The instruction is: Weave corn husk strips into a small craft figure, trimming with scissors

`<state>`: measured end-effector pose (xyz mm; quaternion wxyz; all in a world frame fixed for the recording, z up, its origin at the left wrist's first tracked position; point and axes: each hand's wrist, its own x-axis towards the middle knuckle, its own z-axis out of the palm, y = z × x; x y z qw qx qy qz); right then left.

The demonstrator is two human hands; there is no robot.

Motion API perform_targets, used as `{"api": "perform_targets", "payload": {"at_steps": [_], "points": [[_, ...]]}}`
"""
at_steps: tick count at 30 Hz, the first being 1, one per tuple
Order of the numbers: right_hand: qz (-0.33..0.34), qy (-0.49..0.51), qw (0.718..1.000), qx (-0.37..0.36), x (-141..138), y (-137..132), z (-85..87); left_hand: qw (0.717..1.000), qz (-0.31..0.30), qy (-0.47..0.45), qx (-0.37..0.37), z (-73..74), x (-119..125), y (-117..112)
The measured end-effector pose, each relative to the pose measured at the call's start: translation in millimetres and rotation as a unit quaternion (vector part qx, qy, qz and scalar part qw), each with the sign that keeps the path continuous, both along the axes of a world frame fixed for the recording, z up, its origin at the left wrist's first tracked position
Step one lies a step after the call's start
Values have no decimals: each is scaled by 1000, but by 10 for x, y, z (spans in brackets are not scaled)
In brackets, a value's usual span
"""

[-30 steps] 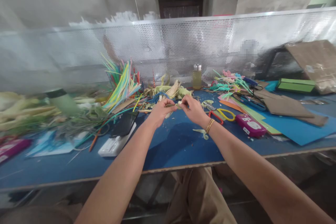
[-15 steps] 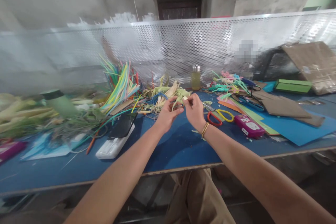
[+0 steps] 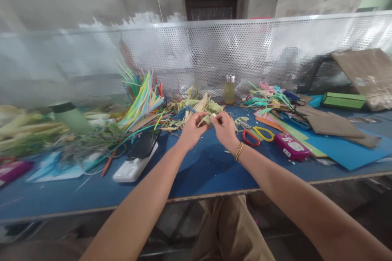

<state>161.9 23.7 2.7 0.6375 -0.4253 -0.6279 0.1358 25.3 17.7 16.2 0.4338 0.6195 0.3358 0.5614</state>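
Note:
My left hand (image 3: 193, 128) and my right hand (image 3: 225, 128) meet over the middle of the blue table. Between their fingertips is a small pale green strip of corn husk (image 3: 204, 120), pinched from both sides. The fingers partly cover it, so its full shape cannot be made out. Just behind the hands lies a heap of dried and green corn husks (image 3: 200, 104), with a fuzzy blue strand (image 3: 186, 111) at its left. Scissors (image 3: 259, 136) with red and yellow handles rest to the right of my right hand.
A purple box (image 3: 292, 147) and coloured paper sheets (image 3: 346, 157) with brown cardboard (image 3: 333, 124) lie at right. A black phone (image 3: 143, 143) on a white device (image 3: 134, 171), bundled pipe cleaners (image 3: 142, 102) and a green tumbler (image 3: 70, 118) stand left. A bottle (image 3: 229, 89) stands behind.
Both hands have tilted slightly and my left hand has shifted a little left and down. The husk strip stays pinched between them. The whole view has moved slightly.

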Motion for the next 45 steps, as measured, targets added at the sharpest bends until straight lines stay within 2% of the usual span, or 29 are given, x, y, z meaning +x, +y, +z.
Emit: {"api": "perform_targets", "payload": {"at_steps": [4,7,10,15,18,22,25,30,34,38,45], "points": [[4,8,1000,-7,3,46,-37,999,-19,-4,-51,13,-3,-9],[23,12,1000,-3,4,69,-56,995,-27,-47,-81,-1,7,11],[9,0,1000,13,1,62,-54,988,-33,-106,-109,-11,29,20],[4,-2,1000,21,-14,60,-54,982,-18,-145,-117,-13,51,12],[51,21,998,-2,-31,78,-78,984,17,-138,-108,-20,32,33],[151,60,986,-44,-48,64,-98,980,68,-157,-105,-14,-27,85],[193,18,981,-5,-36,14,-69,974,89,-176,-108,-1,-65,112],[146,-140,974,105,28,-92,54,977,90,-168,-93,-2,-66,113],[61,-165,974,145,69,-129,129,988,75,-115,-76,-3,-49,76],[44,-166,976,131,74,-114,130,995,56,-66,-58,3,-46,37],[58,-170,980,85,61,-96,101,995,39,-73,-56,-5,-13,27]]}}
